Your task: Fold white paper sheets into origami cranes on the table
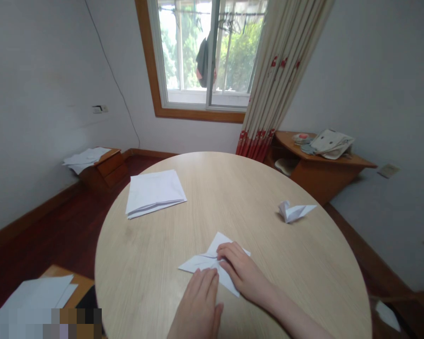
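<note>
A folded sheet of white paper (pixel 194 263) lies on the round wooden table (pixel 240 188) in front of me, its pointed flaps spreading to several sides. My left hand (pixel 199 294) rests flat over its near edge, fingers stretched out side by side. On the paper's right half is my right hand (pixel 240 270), with bent fingers and thumb closed on a fold near the middle. The fingertips hide part of that fold. Farther right stands a finished-looking folded paper bird (pixel 297 213), apart from both hands.
A stack of white paper (pixel 156 193) lies at the table's left. More sheets rest on a small wooden cabinet (pixel 108 165) and on a low surface at lower left. A corner desk (pixel 314 165) holding a pale bag (pixel 332 143) stands by the curtain (pixel 282 66).
</note>
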{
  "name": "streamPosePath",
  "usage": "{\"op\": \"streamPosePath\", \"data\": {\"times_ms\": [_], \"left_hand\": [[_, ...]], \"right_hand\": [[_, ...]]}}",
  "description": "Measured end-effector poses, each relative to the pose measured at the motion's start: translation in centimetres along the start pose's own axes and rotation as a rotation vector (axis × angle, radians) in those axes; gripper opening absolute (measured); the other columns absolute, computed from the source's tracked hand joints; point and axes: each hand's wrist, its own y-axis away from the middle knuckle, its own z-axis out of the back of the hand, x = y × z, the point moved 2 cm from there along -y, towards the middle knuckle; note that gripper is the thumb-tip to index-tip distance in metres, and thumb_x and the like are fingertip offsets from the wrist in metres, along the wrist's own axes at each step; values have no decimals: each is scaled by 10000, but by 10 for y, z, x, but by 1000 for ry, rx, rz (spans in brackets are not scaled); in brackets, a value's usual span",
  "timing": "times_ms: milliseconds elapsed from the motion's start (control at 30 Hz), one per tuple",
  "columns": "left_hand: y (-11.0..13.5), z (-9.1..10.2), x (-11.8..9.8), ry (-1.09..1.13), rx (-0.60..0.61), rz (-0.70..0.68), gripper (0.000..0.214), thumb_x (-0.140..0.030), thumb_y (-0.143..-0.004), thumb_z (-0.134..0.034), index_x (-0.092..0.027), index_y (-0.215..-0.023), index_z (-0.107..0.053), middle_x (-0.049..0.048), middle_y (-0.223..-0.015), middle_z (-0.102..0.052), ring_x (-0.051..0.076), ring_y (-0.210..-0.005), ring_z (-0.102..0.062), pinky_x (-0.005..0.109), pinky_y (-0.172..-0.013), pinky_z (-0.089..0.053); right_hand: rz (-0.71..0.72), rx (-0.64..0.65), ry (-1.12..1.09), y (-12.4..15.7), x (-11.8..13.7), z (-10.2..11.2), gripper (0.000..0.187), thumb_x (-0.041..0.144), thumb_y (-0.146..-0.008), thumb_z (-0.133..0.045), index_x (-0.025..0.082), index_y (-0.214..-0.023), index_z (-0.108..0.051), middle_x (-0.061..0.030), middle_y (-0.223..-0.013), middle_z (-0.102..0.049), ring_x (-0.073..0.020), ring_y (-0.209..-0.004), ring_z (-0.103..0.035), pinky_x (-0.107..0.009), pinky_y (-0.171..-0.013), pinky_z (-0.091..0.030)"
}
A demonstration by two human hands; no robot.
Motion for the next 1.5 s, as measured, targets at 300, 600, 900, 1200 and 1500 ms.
{"op": "streamPosePath", "data": {"times_ms": [300,600,900,1200,1500], "left_hand": [[-4,8,-5,6,60,25,444,-76,-827,-466,-53,-1268,-514,151,-1299,-565,276,-1171,-555,396,-958,-515],[-9,5,-5,57,82,79,450,-52,-835,-447,-72,-1281,-502,135,-1299,-565,263,-1185,-543,401,-982,-493],[-8,8,-5,126,27,95,453,-48,-836,-425,-109,-1276,-514,121,-1287,-578,243,-1176,-550,396,-986,-487],[-3,4,-4,2,36,52,468,-78,-850,-442,-91,-1314,-495,109,-1372,-500,255,-1202,-537,356,-971,-501],[6,2,-7,-122,21,22,388,-212,-946,-415,-61,-1289,-515,165,-1346,-507,273,-1219,-521,469,-968,-480]], "right_hand": [[-19,-24,11,1,1,-2,145,115,-913,-400,199,-936,-516,-72,-982,-598,-219,-939,-523,-386,-838,-458],[-56,14,35,1,-1,2,225,143,-897,-439,192,-1099,-524,-86,-1031,-624,-229,-985,-555,-373,-847,-474],[-101,128,217,-2,-2,9,341,163,-902,-491,259,-1225,-548,-95,-1170,-593,-257,-1059,-513,-446,-894,-396],[-136,128,281,-1,-12,14,434,125,-892,-460,331,-1265,-540,-73,-1214,-571,-244,-1144,-495,-464,-953,-323],[34,174,487,5,-16,16,650,10,-810,-431,463,-1266,-528,-52,-1317,-552,-271,-1060,-521,-564,-939,-305]]}}
